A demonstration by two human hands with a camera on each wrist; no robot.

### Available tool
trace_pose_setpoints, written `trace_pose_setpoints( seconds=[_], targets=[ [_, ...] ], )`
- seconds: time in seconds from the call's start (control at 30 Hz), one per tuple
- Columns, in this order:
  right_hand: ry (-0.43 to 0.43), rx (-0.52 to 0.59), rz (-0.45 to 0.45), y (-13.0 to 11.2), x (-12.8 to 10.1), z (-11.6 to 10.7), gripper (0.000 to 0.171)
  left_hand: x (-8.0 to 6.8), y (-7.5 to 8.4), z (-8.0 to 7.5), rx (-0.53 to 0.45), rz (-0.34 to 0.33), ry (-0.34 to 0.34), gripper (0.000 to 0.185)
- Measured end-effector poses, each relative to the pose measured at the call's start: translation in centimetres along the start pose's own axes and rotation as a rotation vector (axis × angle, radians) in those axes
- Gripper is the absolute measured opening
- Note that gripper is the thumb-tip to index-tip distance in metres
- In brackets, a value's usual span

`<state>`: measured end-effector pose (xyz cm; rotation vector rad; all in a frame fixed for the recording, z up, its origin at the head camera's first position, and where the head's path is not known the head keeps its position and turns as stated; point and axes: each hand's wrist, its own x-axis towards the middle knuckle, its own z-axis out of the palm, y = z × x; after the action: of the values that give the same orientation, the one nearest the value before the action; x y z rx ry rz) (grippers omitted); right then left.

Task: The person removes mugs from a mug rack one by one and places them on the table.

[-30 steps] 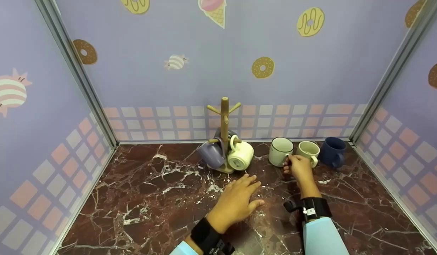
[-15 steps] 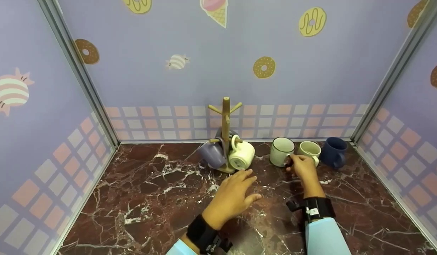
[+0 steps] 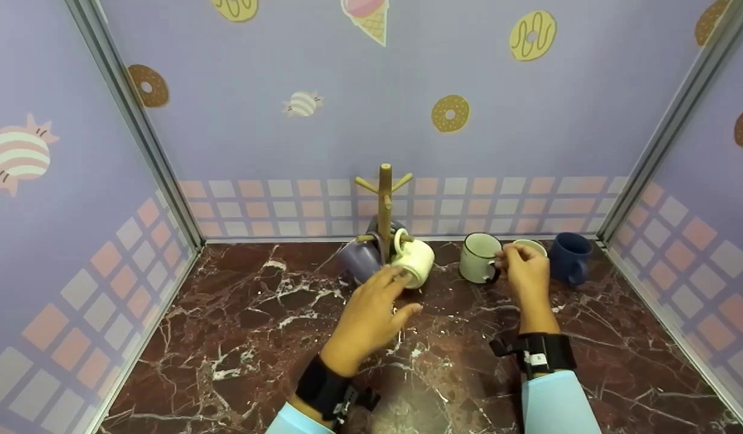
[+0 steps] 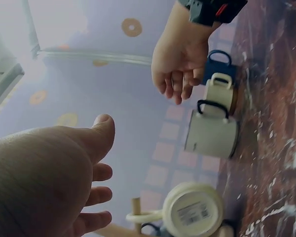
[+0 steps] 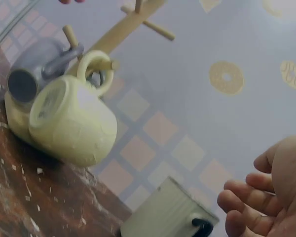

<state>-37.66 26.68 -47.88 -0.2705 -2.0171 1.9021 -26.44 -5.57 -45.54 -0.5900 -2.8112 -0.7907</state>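
Observation:
A wooden mug tree (image 3: 384, 202) stands at the back of the marble table (image 3: 238, 337). A grey-purple mug (image 3: 359, 260) and a cream mug (image 3: 416, 260) hang from its low pegs. My left hand (image 3: 390, 289) is open above the table, its fingertips at the cream mug's base (image 4: 192, 210). To the right stand a white dark-rimmed mug (image 3: 478, 258), a small cream mug (image 3: 532, 244) and a navy mug (image 3: 569, 256). My right hand (image 3: 517, 260) hovers over the small cream mug, fingers loosely bent and holding nothing (image 5: 266, 197). It hides most of that mug.
Lilac walls printed with doughnuts and sweets close in the table on three sides, with metal corner posts (image 3: 654, 157). The tree's upper pegs (image 3: 366, 184) carry nothing. Bare marble lies in front and to the left.
My left hand lifted off the table and moved forward to the cream mug on the tree. My right hand rose from beside the white mug's handle to above the small cream mug.

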Motion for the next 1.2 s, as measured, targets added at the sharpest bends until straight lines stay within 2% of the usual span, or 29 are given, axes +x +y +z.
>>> trace_pose_setpoints(
  seconds=[0.3, 0.47, 0.63, 0.97, 1.2],
  targets=[
    [-0.167, 0.025, -0.143, -2.1, -1.4, 1.7, 0.036, -0.1, -1.4, -1.9, -0.046, -0.024, 0.084, 0.077],
    [-0.21, 0.052, -0.213, -3.2, -2.4, 2.7, 0.032, -0.2, -1.8, -2.5, -0.067, -0.031, 0.113, 0.08],
    [-0.237, 0.031, -0.258, -4.0, -3.3, 3.4, 0.03, -0.2, -2.6, -3.2, -0.064, -0.059, 0.144, 0.08],
    [-0.291, -0.092, -0.312, -3.9, -4.0, 4.5, 0.027, -0.3, -4.5, -4.4, -0.08, -0.115, 0.204, 0.079],
    [-0.34, -0.263, -0.352, -4.2, -4.8, 5.1, 0.033, -0.3, -5.9, -4.9, -0.114, -0.131, 0.238, 0.076]
  ],
)
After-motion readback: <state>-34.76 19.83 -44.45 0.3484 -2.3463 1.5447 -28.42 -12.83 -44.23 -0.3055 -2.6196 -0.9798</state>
